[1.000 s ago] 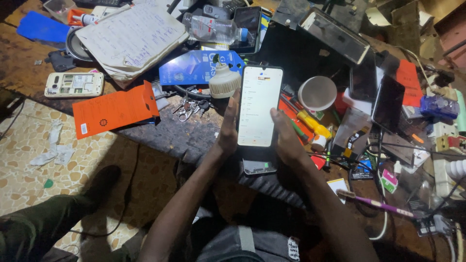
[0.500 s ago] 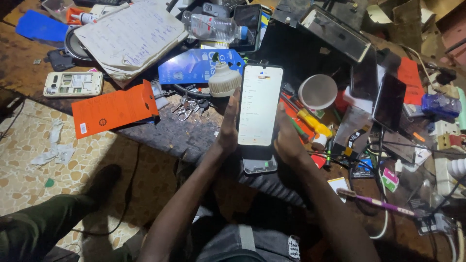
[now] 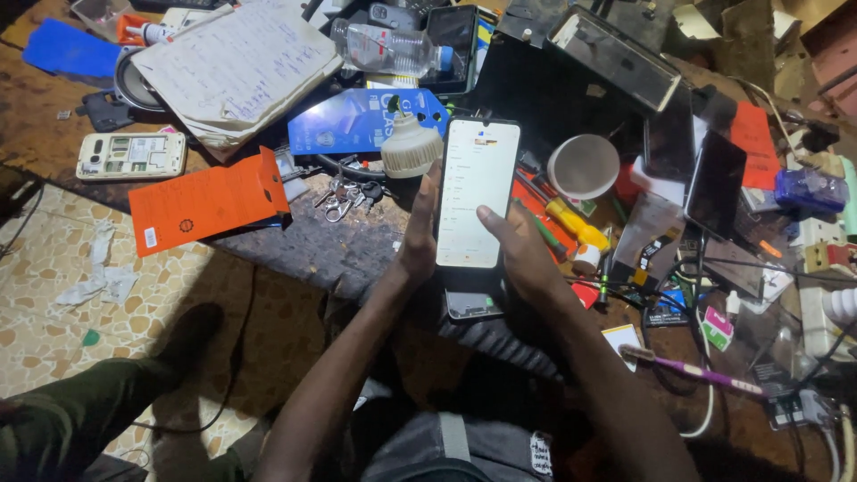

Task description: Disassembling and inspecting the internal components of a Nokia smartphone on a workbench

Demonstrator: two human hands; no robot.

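I hold a smartphone (image 3: 476, 170) upright over the cluttered workbench, its bright white screen showing a list. My left hand (image 3: 418, 234) grips its left edge. My right hand (image 3: 525, 254) cups the lower right side, with the thumb lying across the lower part of the screen. A second, dark phone (image 3: 473, 303) lies on the bench just beneath the lit one.
Close by lie a white bulb (image 3: 409, 147), keys (image 3: 344, 196), a blue package (image 3: 357, 120), an orange package (image 3: 208, 201), a notebook (image 3: 234, 67), a plastic bottle (image 3: 388, 46), a white cup (image 3: 583, 165), screwdrivers (image 3: 571, 219), dark phones (image 3: 714, 183), a purple toothbrush (image 3: 692, 368) and cables. Tiled floor lies at left.
My right thumb has shifted further onto the lower part of the screen. The phone and my left hand have stayed about where they were.
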